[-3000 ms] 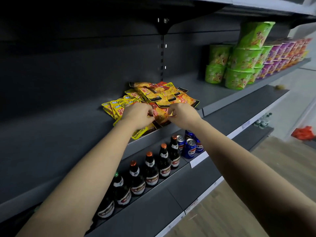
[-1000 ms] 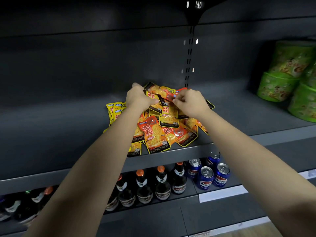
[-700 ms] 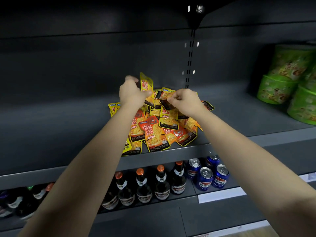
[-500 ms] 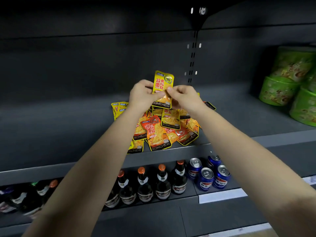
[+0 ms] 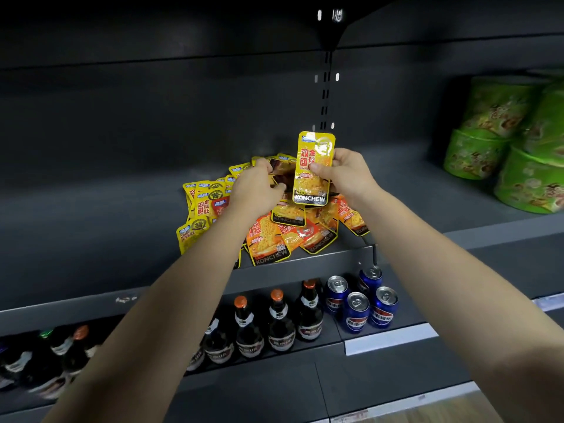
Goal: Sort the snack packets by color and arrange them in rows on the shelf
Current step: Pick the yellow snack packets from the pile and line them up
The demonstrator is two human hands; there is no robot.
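Note:
A heap of snack packets lies on the dark middle shelf (image 5: pixel 91 230). Yellow packets (image 5: pixel 201 203) are gathered at its left, and orange-red packets (image 5: pixel 274 236) spread along the front edge. My right hand (image 5: pixel 348 175) pinches one yellow packet (image 5: pixel 314 169) by its right side and holds it upright above the heap. My left hand (image 5: pixel 253 187) reaches into the top of the heap, its thumb and fingers closed round a dark-edged packet (image 5: pixel 282 174) that still lies there. My forearms hide part of the pile.
Green noodle bowls (image 5: pixel 488 148) are stacked at the shelf's right end. On the shelf below stand brown bottles (image 5: pixel 277 322) and blue cans (image 5: pixel 357 306). Bare shelf surface stretches to the left of the packets.
The yellow packet was lifted from the heap by my left hand and passed to my right, which now holds it alone. My left hand went back down to the pile.

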